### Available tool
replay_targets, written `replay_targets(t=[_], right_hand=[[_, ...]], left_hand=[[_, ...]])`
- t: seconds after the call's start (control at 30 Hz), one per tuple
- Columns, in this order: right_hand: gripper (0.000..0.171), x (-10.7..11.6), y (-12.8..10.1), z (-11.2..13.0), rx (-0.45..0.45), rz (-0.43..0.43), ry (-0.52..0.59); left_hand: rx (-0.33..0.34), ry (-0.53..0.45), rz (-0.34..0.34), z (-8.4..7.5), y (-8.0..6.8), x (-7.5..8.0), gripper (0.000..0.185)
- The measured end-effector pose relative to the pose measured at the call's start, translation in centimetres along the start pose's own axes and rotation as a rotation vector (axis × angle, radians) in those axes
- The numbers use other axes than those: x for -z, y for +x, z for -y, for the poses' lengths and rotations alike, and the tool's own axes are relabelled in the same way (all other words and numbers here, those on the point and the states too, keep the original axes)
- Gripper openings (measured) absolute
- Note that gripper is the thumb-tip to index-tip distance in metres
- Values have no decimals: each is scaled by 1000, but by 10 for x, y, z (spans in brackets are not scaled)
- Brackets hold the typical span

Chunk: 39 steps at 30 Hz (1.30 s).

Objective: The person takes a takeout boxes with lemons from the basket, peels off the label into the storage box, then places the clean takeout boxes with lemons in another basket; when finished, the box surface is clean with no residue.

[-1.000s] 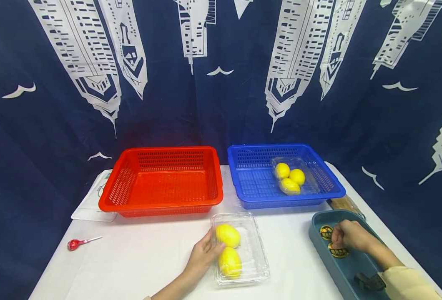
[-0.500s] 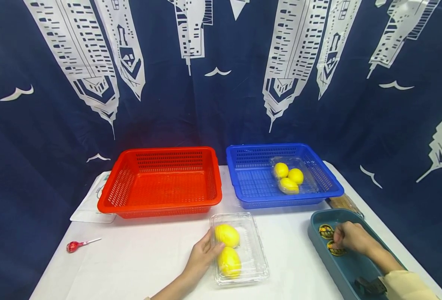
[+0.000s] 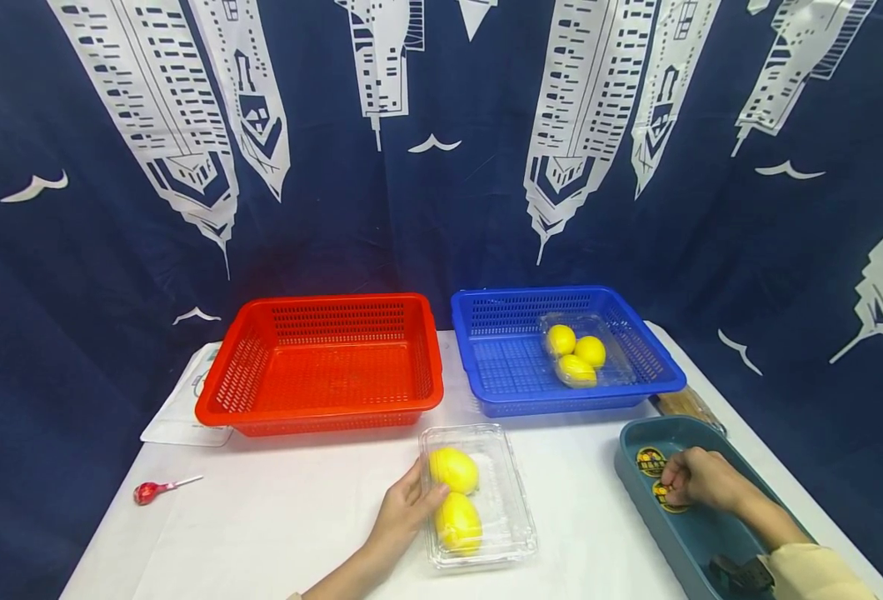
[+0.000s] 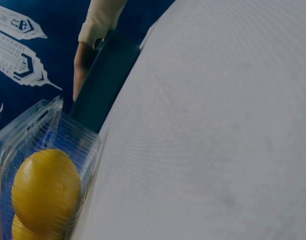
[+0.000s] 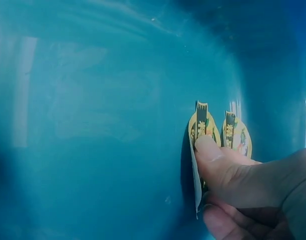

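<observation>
My left hand [image 3: 404, 512] grips the left side of a clear plastic clamshell box [image 3: 505, 504] on the white table, thumb on top. Two yellow lemons [image 3: 458, 523] are inside; the left wrist view shows a lemon [image 4: 45, 192] through the ribbed wall. My right hand [image 3: 705, 479] is inside a teal tray [image 3: 719, 542] at the right. Between thumb and curled fingers it pinches a round black-and-gold sticker [image 5: 194, 125], which stands tilted off the tray floor. Another such sticker [image 3: 650, 461] lies just beyond it. Part of the pinched sticker is hidden behind the thumb.
A red basket [image 3: 320, 421] stands at the back left. Right of it, a blue basket [image 3: 501, 371] holds another clear box with three lemons [image 3: 576, 371]. A lollipop [image 3: 146, 492] lies far left. A brown packet [image 3: 690, 408] lies behind the tray.
The right hand stays over the stickers, its fingers shifting slightly on the nearer one. The head view has shifted a little. The left hand and the box stay in place.
</observation>
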State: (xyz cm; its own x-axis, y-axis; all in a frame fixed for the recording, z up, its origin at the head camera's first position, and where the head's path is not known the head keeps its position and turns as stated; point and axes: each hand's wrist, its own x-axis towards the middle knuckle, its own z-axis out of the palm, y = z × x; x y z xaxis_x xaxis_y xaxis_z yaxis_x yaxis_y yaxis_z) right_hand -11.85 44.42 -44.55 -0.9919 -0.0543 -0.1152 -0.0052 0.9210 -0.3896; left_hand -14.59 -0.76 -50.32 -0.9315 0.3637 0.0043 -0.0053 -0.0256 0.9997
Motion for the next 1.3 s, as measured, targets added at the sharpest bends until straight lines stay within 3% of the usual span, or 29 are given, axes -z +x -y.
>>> replay_targets(t=[0.23, 0.47, 0.63, 0.83, 1.3], right_hand=[[21, 8, -1, 4, 5, 15, -5], [26, 28, -4, 15, -18, -31, -27], [41, 36, -9, 34, -5, -78, -51], [46, 35, -14, 60, 42, -132, -51], [45, 33, -18, 115, 89, -95, 59]], left_hand=[[3, 4, 0, 0, 0, 0, 77], [9, 9, -7, -1, 0, 0, 76], [6, 13, -6, 0, -1, 0, 76], [13, 17, -7, 0, -1, -1, 77], [13, 8, -5, 0, 0, -1, 77]])
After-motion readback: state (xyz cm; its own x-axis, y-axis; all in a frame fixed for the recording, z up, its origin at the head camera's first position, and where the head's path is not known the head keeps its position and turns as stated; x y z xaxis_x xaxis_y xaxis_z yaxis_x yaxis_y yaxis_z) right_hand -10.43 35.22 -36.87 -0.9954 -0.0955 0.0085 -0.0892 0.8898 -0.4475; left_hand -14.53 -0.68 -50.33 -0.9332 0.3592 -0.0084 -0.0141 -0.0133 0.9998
